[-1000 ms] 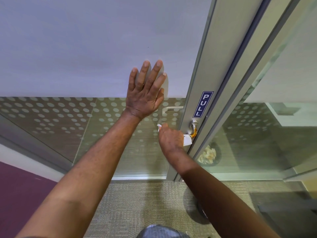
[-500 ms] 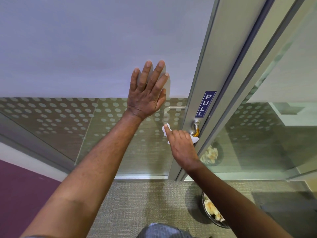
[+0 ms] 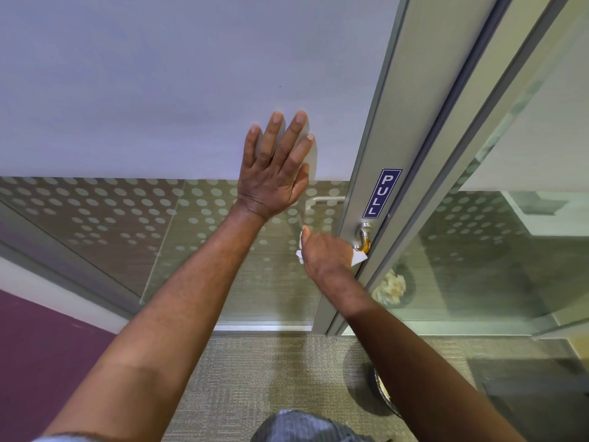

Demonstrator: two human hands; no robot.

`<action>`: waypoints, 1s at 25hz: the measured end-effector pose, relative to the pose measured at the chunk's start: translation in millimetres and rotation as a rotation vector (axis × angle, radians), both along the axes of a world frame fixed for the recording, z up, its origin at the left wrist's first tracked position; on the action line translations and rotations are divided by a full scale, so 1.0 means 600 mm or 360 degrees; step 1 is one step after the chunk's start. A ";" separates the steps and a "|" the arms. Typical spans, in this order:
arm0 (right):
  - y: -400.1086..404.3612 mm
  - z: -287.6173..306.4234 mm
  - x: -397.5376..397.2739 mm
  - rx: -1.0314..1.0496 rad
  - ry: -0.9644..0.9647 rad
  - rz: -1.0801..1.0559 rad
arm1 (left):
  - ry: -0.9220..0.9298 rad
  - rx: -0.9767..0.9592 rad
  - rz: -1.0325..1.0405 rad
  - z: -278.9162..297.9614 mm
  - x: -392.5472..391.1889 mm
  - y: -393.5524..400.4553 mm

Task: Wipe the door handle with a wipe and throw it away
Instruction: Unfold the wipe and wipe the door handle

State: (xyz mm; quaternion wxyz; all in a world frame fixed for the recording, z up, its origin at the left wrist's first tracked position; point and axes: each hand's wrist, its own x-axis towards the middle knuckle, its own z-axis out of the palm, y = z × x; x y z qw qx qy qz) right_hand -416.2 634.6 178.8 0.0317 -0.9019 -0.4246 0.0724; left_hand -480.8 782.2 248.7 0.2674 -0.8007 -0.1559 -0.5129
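The right hand (image 3: 328, 255) was closed around one white wipe (image 3: 358, 258), fist wrapped over the door handle (image 3: 363, 239); white corners of the wipe stuck out at both sides of the fist. Only the handle's curved metal neck showed, just right of the knuckles, with an orange-brown smear on its lower bend. The grip itself was hidden under the hand, but it ran leftward from the neck, its long axis level and along the door face.

The left hand (image 3: 274, 177) lay flat and spread, all five fingers open, holding nothing, pressed on the door (image 3: 159, 90) above and left of the handle.

One blue PULL sign (image 3: 381, 193) sat upright on the metal frame (image 3: 392, 122) just above the handle. Right of the handle the frame edge met a glass panel (image 3: 478, 266). Below the handle lay open carpet (image 3: 271, 371), and one bin (image 3: 384, 392) showed partly from behind the right forearm, near the door's foot. Left of the handle the dotted glass gave free room.
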 end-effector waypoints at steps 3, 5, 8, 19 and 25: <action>-0.045 -0.021 0.007 0.0295 -0.0275 0.0321 | 0.0002 -0.0003 0.0022 0.002 -0.001 0.000; -0.075 -0.050 0.023 0.0443 -0.0407 0.0546 | -0.0001 0.0002 0.0029 0.002 -0.001 -0.002; -0.095 -0.075 0.047 0.0474 -0.0569 0.0747 | -0.0002 0.0008 0.0028 0.002 0.000 -0.003; -0.052 -0.023 0.035 0.0176 -0.0436 0.0536 | -0.0017 0.0034 0.0043 -0.001 0.002 0.000; -0.023 -0.016 0.028 0.0230 -0.0176 0.0209 | -0.0010 0.0016 0.0048 0.002 0.002 -0.002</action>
